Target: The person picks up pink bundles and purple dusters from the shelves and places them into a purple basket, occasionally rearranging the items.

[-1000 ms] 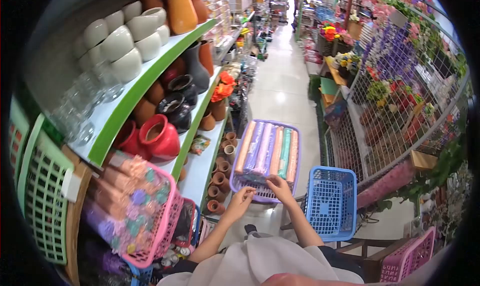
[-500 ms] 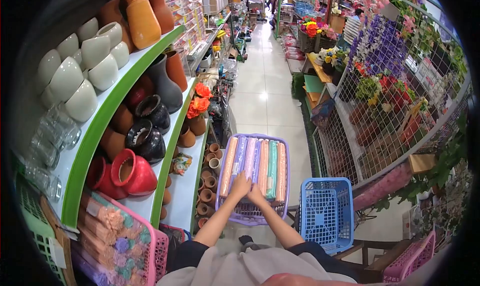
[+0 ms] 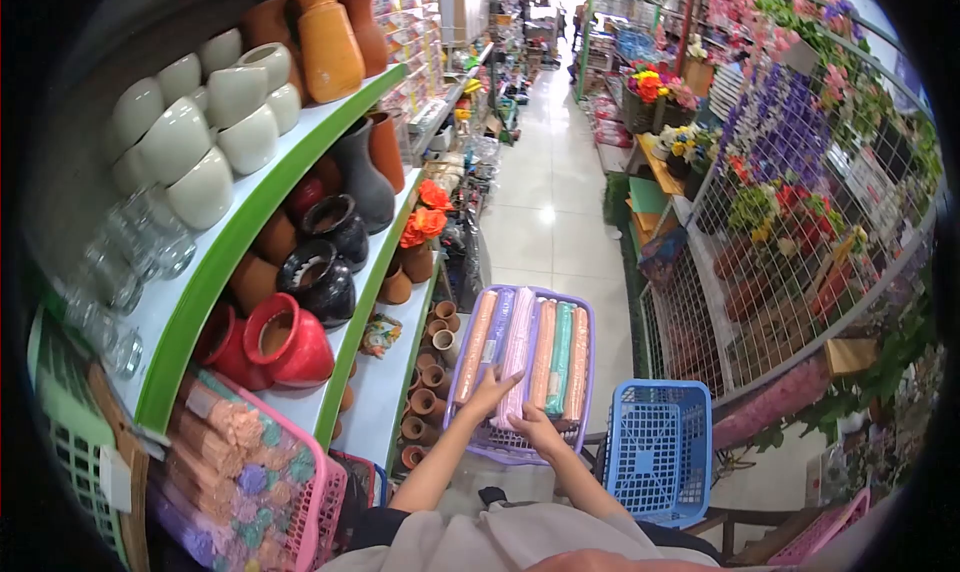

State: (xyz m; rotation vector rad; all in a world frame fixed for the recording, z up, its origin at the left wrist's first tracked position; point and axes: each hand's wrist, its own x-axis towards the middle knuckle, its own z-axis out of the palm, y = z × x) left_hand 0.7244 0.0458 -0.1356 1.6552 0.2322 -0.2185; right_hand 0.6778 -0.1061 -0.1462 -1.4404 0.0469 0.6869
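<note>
A purple plastic basket (image 3: 591, 357) stands on the floor before me, with several wrapped rolls lying side by side in it. Among them are peach, purple and teal ones (image 3: 559, 357). One pale pink roll (image 3: 516, 342) sits a little above its neighbours. My left hand (image 3: 489, 392) grips it near its lower end from the left, thumb across the wrapping. At the bottom end of the same roll, my right hand (image 3: 540, 430) holds it from the right, fingers partly hidden.
A blue basket (image 3: 656, 452) stands to the right, near a wire mesh rack (image 3: 780, 272) with artificial flowers. Shelves on the left carry white pots (image 3: 200, 187), glasses and red vases (image 3: 290, 342). A pink basket (image 3: 325, 502) of rolls is at lower left. The tiled aisle (image 3: 545, 172) runs ahead.
My hands were close together over the rolls; now they are apart on the pink roll, which is raised slightly and drawn toward me. The view has shifted, so everything appears further right.
</note>
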